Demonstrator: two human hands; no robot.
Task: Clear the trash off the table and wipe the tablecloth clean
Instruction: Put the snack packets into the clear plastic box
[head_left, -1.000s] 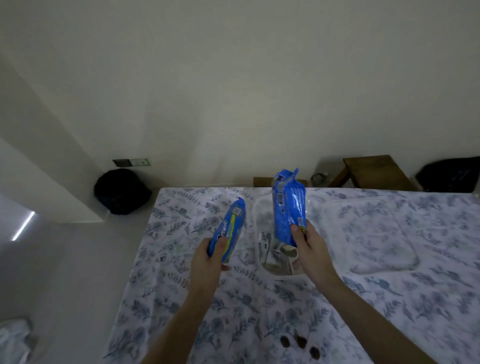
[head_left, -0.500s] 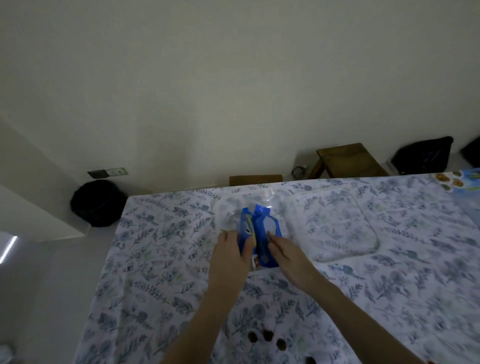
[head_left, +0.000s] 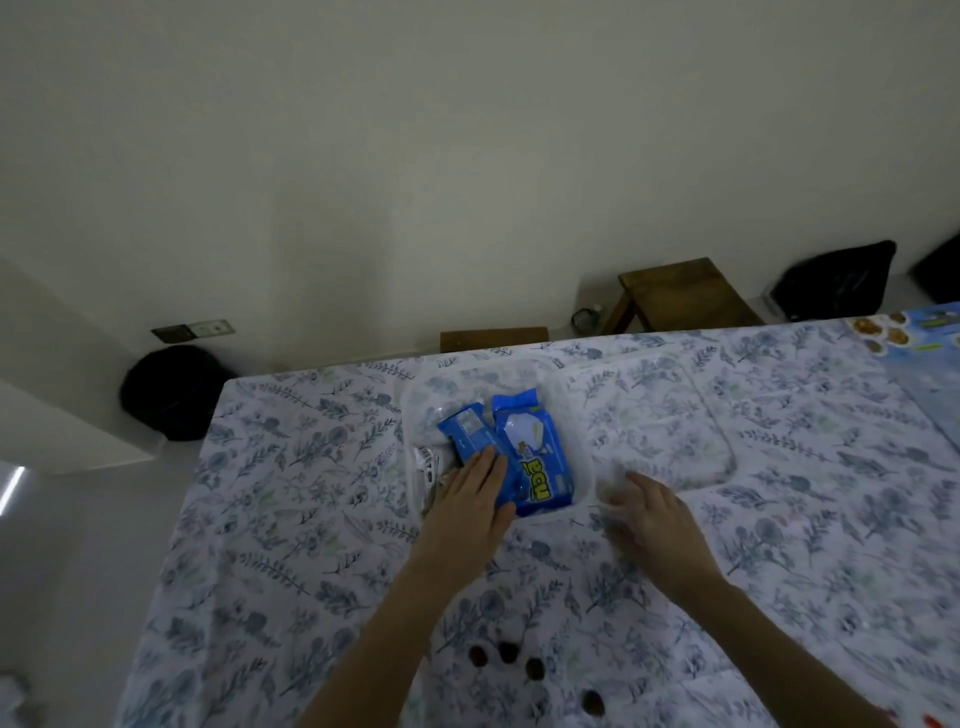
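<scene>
Two blue snack packets (head_left: 524, 457) lie side by side inside a clear plastic container (head_left: 571, 415) on the floral tablecloth (head_left: 291, 519). My left hand (head_left: 472, 499) rests flat on the near end of the left packet, fingers together. My right hand (head_left: 649, 512) is on the near left corner of the clear lid (head_left: 670, 421) that lies flat to the right of the container, fingers spread. Several small dark brown crumbs (head_left: 506, 652) sit on the cloth between my forearms.
A blue printed package (head_left: 914, 338) lies at the table's far right corner. Behind the table stand a wooden stool (head_left: 675, 296) and a second stool top (head_left: 493, 338). Black bags (head_left: 171, 389) sit on the floor at left and right.
Both packets were held upright above the container, then lowered into it. My right hand has let go and moved right onto the lid. The left hand stays on a packet.
</scene>
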